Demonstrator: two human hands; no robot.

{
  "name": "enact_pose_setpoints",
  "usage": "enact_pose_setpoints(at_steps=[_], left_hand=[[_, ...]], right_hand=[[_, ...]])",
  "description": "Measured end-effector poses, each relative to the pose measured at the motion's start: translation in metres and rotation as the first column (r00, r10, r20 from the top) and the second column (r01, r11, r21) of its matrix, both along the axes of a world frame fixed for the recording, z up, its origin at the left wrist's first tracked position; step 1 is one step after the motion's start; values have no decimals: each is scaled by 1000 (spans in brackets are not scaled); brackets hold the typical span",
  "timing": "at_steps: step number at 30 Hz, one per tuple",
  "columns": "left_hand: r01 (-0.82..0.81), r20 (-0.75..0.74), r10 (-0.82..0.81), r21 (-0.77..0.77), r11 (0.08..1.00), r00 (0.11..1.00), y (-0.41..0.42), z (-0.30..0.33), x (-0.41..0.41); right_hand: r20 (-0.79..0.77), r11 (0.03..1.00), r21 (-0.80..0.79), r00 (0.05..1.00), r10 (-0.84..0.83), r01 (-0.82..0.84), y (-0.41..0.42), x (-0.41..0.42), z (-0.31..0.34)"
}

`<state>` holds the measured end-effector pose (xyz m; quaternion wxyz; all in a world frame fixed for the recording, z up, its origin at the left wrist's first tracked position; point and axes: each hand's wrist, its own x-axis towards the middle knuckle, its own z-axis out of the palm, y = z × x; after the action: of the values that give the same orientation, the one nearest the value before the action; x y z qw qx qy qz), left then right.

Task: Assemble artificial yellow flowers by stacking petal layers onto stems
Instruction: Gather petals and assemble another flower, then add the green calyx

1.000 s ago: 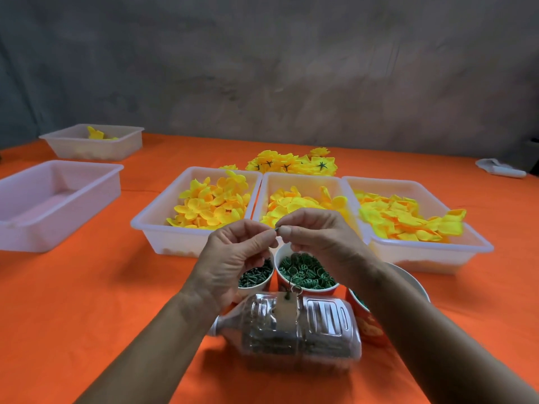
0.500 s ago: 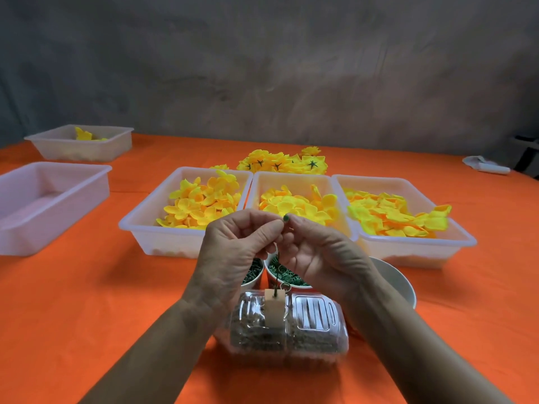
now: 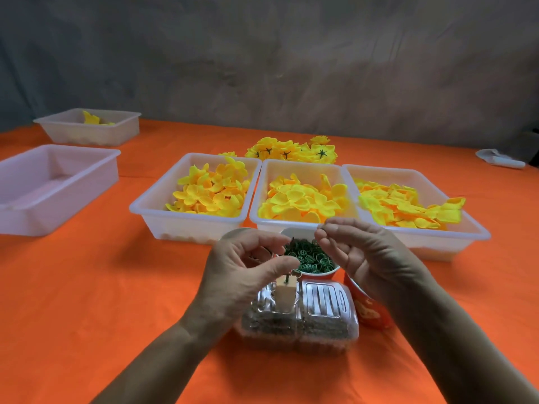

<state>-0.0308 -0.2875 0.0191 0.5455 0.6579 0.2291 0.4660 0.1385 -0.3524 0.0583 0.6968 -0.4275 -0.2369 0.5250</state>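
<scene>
1. Orange cloth covers the worktop [image 3: 87, 287], and your two hands, which met fingertip to fingertip half a second ago, are now apart above the cups.
2. Your left hand [image 3: 245, 275] hangs over the clear plastic clamshell box [image 3: 300, 325]; its grip is loosely curled with the thumb near the small beige block [image 3: 283, 297], and I cannot tell whether it holds anything.
3. A thin dark green stem [image 3: 288, 277] stands up from that block, just under your left thumb.
4. Your right hand [image 3: 364, 258] has lifted to the right; thumb and forefinger pinch a tiny piece [image 3: 320, 227] too small to name.
5. Between the hands sits the red paper cup of green plastic rings [image 3: 312, 258], more exposed than before.
6. A second red paper cup [image 3: 370, 313] stands beside the box, partly behind your right wrist.
7. Three white plastic trays of yellow fabric petals lie behind: left tray [image 3: 186, 225], middle tray [image 3: 262, 220], right tray [image 3: 437, 243].
8. Finished yellow flowers [image 3: 291, 150] are piled behind the middle tray.
9. At far left are an empty-looking translucent tray [image 3: 43, 217] and a further tray [image 3: 87, 135] with a few yellow pieces.
</scene>
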Motion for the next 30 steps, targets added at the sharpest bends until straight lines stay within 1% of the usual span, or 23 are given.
enact_pose_setpoints(at_steps=[2,4,8,10,12,15,17,21,30], left_hand=[[-27,-47,31,66,997,998,-4,-5,5],[-71,-52,76,95,993,996,-7,-8,9],[-148,54,146,42,988,988,-9,-8,13],[-160,87,155,47,986,984,-8,-4,15],[-158,110,151,58,986,982,-8,-1,16],[-138,142,133,29,990,981,-8,1,17],[-139,138,136,13,990,981,-8,1,19],[-143,116,141,10,990,983,-7,2,20],[-93,168,103,-68,993,980,-8,3,21]], right_hand=[[24,1000,-2,1000,9,-9,-4,-3,-5],[31,1000,-15,999,11,-11,-7,-5,-9],[42,1000,-18,999,16,-15,-11,-10,-11],[55,1000,-16,998,18,-17,-11,-14,-10],[58,1000,-4,998,23,-23,-10,-18,-8],[49,999,29,998,39,-41,-7,-26,-6],[55,998,37,998,41,-44,-4,-29,-5],[73,999,36,997,18,-21,0,-33,-4],[138,1000,11,990,1,-2,1,-38,-5]])
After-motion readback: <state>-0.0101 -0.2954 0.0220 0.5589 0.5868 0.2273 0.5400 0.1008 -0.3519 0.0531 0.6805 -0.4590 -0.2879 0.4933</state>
